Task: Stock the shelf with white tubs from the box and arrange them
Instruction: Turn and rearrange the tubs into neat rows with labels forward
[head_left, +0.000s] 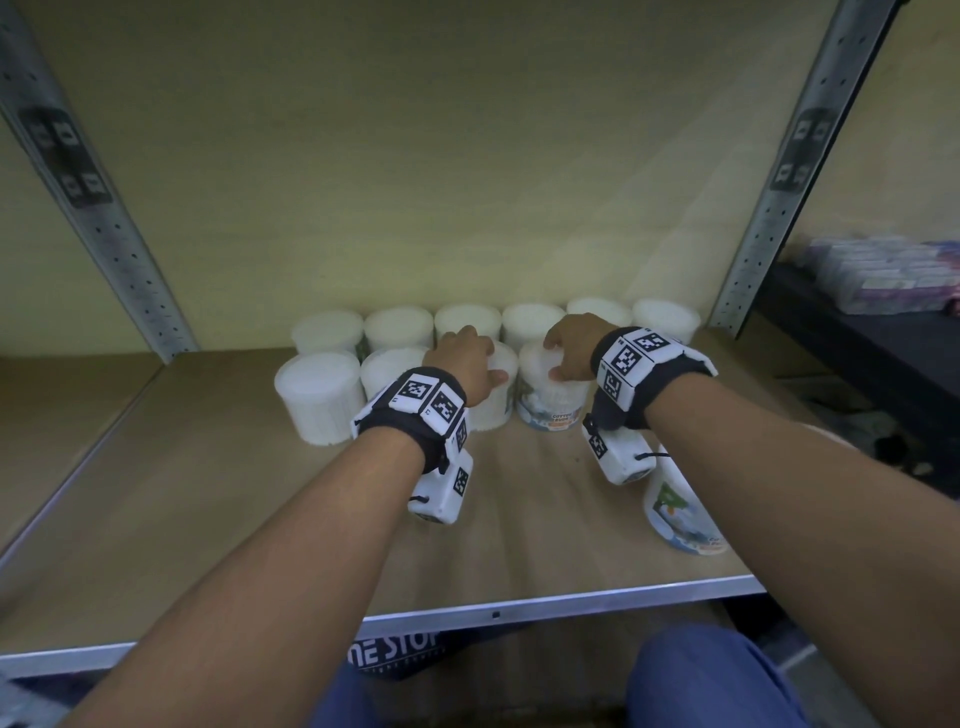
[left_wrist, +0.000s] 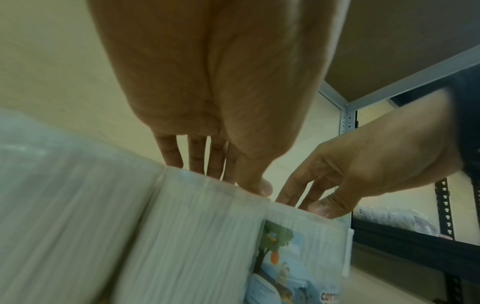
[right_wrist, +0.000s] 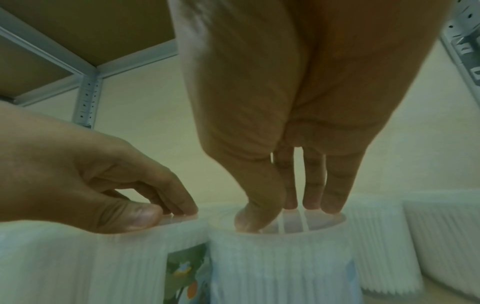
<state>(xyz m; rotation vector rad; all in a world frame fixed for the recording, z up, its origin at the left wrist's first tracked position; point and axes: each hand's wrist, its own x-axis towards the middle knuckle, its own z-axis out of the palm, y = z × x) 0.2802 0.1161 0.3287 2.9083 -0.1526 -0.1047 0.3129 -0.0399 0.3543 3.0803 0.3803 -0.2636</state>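
White tubs stand in two rows on the wooden shelf (head_left: 208, 493). My left hand (head_left: 467, 358) grips the top of a front-row tub (head_left: 493, 408) from above, thumb on the near rim and fingers over the far rim. Right beside it, my right hand (head_left: 571, 348) grips the top of the neighbouring labelled tub (head_left: 550, 402) the same way. In the left wrist view my left hand (left_wrist: 231, 179) sits on its tub (left_wrist: 202, 236). In the right wrist view my right hand (right_wrist: 285, 214) holds the lid of its tub (right_wrist: 272, 257). Both tubs stand upright, almost touching.
A back row of several tubs (head_left: 467, 322) lines the wall. Two more front-row tubs (head_left: 319, 395) stand to the left. Another labelled tub (head_left: 680, 514) sits near the front right, under my right forearm. Metal uprights (head_left: 104, 228) flank the shelf. A dark rack with packets (head_left: 883, 280) lies to the right.
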